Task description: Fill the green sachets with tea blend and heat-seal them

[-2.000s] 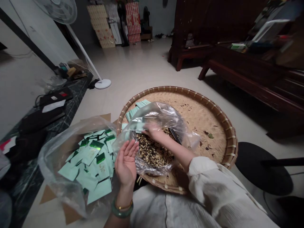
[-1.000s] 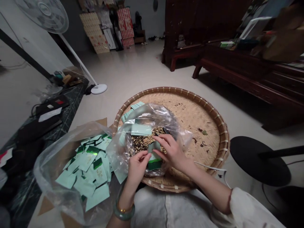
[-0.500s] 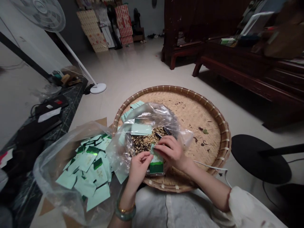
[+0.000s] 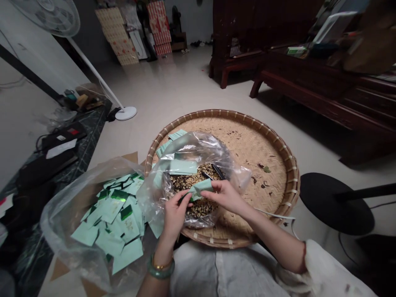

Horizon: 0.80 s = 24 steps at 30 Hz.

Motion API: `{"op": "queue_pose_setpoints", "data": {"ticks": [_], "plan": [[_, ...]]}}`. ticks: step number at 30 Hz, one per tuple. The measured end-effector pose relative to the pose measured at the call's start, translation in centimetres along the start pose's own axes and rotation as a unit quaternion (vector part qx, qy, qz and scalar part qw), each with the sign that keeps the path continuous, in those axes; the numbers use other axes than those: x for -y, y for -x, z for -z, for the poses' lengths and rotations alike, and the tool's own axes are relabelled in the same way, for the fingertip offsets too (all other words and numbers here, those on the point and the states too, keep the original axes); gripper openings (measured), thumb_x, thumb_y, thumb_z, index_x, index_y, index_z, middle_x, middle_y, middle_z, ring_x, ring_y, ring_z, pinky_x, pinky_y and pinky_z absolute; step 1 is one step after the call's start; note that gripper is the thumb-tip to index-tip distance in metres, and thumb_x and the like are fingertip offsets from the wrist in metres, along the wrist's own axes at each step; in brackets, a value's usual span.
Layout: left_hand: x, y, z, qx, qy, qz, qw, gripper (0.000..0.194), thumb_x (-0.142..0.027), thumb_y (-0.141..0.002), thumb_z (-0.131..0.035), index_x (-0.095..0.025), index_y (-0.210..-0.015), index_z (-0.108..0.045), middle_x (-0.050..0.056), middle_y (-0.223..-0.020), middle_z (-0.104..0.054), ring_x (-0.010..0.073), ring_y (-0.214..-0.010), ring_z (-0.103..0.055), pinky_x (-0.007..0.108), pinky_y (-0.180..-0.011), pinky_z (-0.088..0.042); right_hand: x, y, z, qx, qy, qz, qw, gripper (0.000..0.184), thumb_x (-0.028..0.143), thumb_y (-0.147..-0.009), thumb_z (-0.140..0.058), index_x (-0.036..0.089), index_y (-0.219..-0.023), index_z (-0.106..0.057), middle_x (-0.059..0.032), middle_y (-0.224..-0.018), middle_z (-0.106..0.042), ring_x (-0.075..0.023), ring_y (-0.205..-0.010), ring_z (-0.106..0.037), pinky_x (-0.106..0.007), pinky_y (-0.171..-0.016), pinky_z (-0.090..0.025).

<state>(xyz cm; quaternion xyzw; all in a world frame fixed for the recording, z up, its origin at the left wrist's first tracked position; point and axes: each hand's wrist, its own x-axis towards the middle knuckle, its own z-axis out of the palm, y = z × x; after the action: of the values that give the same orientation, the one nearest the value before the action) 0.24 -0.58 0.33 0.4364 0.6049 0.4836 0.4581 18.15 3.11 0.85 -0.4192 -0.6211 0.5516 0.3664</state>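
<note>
One packet [image 4: 200, 188] over woven tray [image 4: 258, 140]; pale floor [image 4: 173, 90], seemingly wooden furniture [image 4: 297, 90] beyond.

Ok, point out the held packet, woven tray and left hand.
Held packet [image 4: 199, 188], head view: pale green face.
Woven tray [image 4: 252, 142], head view: bare woven floor.
Left hand [image 4: 175, 212], head view: its thumb side.

Left hand [image 4: 176, 210] and right hand [image 4: 225, 195] pinch close together, fingers [image 4: 186, 201] bent, forearms [image 4: 274, 237] angled inward.
</note>
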Motion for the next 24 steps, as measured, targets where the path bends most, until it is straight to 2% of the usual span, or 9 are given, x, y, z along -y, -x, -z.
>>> {"op": "queue_pose_setpoints", "data": {"ticks": [4, 9, 11, 14, 16, 18, 19, 21, 24], "plan": [[0.3, -0.1, 0.0, -0.006, 0.038, 0.04, 0.998, 0.045, -0.051, -0.07, -0.069, -0.014, -0.094, -0.072, 0.009, -0.096, -0.073, 0.0156, -0.057, -0.068, 0.027, -0.053, -0.059, -0.3, -0.5, 0.0, 0.011, -0.072, -0.018, 0.997, 0.029, 0.042, -0.081, -0.064, 0.017, -0.094, -0.071, -0.0035, -0.084, -0.073, -0.0172, -0.076, -0.065, -0.035, -0.077, -0.052], [0.7, -0.4, 0.3, 0.048, 0.081, 0.028, 0.995, 0.051, -0.058, -0.077, -0.059, -0.012, -0.098, -0.071, 0.012, -0.104, -0.071, 0.0225, -0.083, -0.07, 0.031, -0.064, -0.06, -0.1, -0.3, 0.3, 0.135, -0.097, -0.043, 0.985, 0.037, 0.05, -0.08, -0.063, 0.016, -0.094, -0.07, -0.003, -0.082, -0.07, -0.0162, -0.077, -0.063, -0.033, -0.079, -0.05], [0.7, -0.5, 0.5, 0.073, 0.045, 0.021, 0.996, 0.05, -0.056, -0.083, -0.052, -0.013, -0.101, -0.07, 0.012, -0.104, -0.071, 0.0242, -0.09, -0.068, 0.033, -0.068, -0.06, -0.2, -0.3, 0.3, 0.149, -0.073, -0.053, 0.985, 0.042, 0.055, -0.083, -0.056, 0.015, -0.091, -0.07, -0.0036, -0.081, -0.07, -0.016, -0.074, -0.061, -0.032, -0.075, -0.05], [0.5, -0.4, 0.7, 0.007, -0.097, -0.099, 0.99, 0.042, -0.045, -0.09, -0.048, -0.016, -0.116, -0.064, 0.013, -0.115, -0.068, 0.0254, -0.107, -0.062, 0.04, -0.087, -0.054, -0.5, -0.6, 0.3, 0.125, -0.051, -0.058, 0.989, 0.048, 0.058, -0.088, -0.047, 0.016, -0.093, -0.069, -0.0044, -0.086, -0.069, -0.0173, -0.078, -0.06, -0.035, -0.078, -0.05], [0.2, -0.3, 0.7, -0.043, -0.23, -0.241, 0.942, 0.046, -0.04, -0.085, -0.058, -0.017, -0.125, -0.057, 0.014, -0.126, -0.062, 0.0283, -0.116, -0.054, 0.047, -0.098, -0.046, -0.5, -0.8, 0.2, 0.102, -0.038, -0.058, 0.992, 0.05, 0.059, -0.089, -0.042, 0.016, -0.09, -0.068, -0.0044, -0.086, -0.068, -0.0184, -0.082, -0.06, -0.037, -0.084, -0.048], [0.0, -0.1, 0.5, -0.028, -0.344, -0.345, 0.873, 0.056, -0.034, -0.079, -0.068, -0.016, -0.13, -0.052, 0.016, -0.134, -0.056, 0.0309, -0.117, -0.049, 0.05, -0.1, -0.042, -0.4, -1.0, 0.1, 0.091, -0.023, -0.057, 0.994, 0.051, 0.059, -0.09, -0.04, 0.017, -0.084, -0.066, -0.0036, -0.082, -0.067, -0.0186, -0.081, -0.058, -0.037, -0.084, -0.047], [-0.1, 0.0, 0.5, -0.003, -0.381, -0.373, 0.846, 0.059, -0.029, -0.079, -0.069, -0.016, -0.133, -0.05, 0.016, -0.135, -0.055, 0.0309, -0.115, -0.049, 0.05, -0.098, -0.043, -0.3, -1.1, 0.0, 0.092, -0.015, -0.055, 0.994, 0.05, 0.059, -0.09, -0.04, 0.017, -0.081, -0.065, -0.0028, -0.079, -0.065, -0.0181, -0.079, -0.057, -0.036, -0.082, -0.047], [0.1, -0.1, 0.3, 0.034, -0.41, -0.395, 0.821, 0.059, -0.018, -0.081, -0.063, -0.017, -0.137, -0.044, 0.015, -0.133, -0.057, 0.0289, -0.11, -0.05, 0.047, -0.095, -0.045, -0.1, -1.2, -0.4, 0.103, 0.0, -0.056, 0.993, 0.048, 0.058, -0.09, -0.041, 0.017, -0.074, -0.062, -0.001, -0.072, -0.061, -0.0166, -0.072, -0.054, -0.033, -0.075, -0.047], [0.6, -0.5, 0.3, 0.028, -0.392, -0.398, 0.829, 0.059, -0.01, -0.08, -0.059, -0.02, -0.136, -0.044, 0.011, -0.125, -0.063, 0.0275, -0.106, -0.052, 0.046, -0.092, -0.048, 0.4, -1.5, -0.8, 0.117, -0.006, -0.053, 0.992, 0.049, 0.058, -0.088, -0.044, 0.016, -0.068, -0.059, 0.0004, -0.067, -0.058, -0.0147, -0.066, -0.052, -0.031, -0.07, -0.047]]}}
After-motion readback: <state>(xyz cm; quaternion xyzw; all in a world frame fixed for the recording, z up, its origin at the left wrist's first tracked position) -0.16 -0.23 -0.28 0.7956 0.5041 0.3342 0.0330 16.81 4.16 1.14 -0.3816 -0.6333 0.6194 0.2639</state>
